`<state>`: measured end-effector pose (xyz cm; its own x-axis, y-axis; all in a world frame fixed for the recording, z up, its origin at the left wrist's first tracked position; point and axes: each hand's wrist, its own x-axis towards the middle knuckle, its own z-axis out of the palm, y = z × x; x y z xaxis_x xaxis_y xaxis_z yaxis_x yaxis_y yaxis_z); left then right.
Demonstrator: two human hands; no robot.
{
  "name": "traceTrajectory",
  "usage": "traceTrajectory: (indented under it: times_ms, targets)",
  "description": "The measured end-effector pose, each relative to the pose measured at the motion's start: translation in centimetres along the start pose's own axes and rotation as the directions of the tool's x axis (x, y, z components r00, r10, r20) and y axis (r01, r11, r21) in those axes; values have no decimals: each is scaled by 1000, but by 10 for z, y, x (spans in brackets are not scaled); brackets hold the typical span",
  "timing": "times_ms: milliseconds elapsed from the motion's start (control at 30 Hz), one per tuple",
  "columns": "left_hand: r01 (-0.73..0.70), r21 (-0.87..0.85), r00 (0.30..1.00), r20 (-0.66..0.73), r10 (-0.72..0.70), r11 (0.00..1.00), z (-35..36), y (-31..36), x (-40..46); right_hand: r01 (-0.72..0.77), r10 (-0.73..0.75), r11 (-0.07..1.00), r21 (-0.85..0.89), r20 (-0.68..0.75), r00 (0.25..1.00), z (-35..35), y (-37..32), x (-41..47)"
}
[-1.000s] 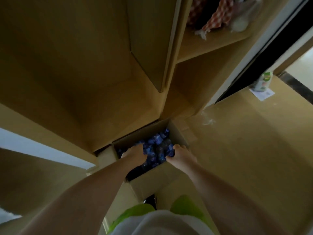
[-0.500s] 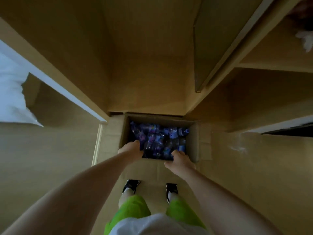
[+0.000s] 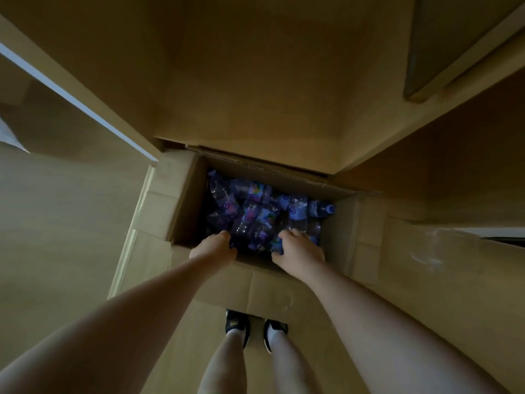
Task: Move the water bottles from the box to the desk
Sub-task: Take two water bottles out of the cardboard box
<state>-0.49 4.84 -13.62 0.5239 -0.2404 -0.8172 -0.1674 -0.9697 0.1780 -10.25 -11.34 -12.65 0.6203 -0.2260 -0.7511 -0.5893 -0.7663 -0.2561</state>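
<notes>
Below, at centre frame, a cardboard box (image 3: pixel 338 228) sits open on a wood-toned floor (image 3: pixel 56 223), flaps folded out on all four sides. Water bottles (image 3: pixel 255 211) fill the bottom of the box, lying jumbled on their sides, clear plastic with blue and purple labels; one blue cap points toward the right wall of the box. Light is dim and individual bottles are hard to separate. Both of the person's bare arms reach down from the lower edge of the frame into the near end of the box. Left hand (image 3: pixel 213 247) is at the near-left inside edge, fingers curled down among the bottles; whether it actually grips one cannot be told. Right hand (image 3: pixel 298 250) is at the near-right, fingers curled over the top of a bottle with a blue label, thumb side toward the middle, apparently holding it. The two hands are near each other but apart, with bottles between them. Bare legs and dark shoes (image 3: pixel 237 325) with white socks stand just below the near flap, lower centre. Wooden furniture panels (image 3: pixel 255 81) rise above the box across the upper half of the frame, and a pale strip runs diagonally through the upper left.
</notes>
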Motion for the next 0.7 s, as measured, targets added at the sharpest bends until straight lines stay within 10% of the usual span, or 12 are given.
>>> traceTrajectory:
  times_ms: [400,567,700]
  targets:
    - [-33,-139,999,8,34,990,94,-3,213,241,-214,941,-236,135,967,128,57,200]
    - [-10,-221,999,28,17,975,116,2,263,332,-344,923,-192,-29,939,153,73,263]
    - [7,-265,1000,-9,-10,964,128,-3,286,385,-422,788,-480,35,906,170,79,295]
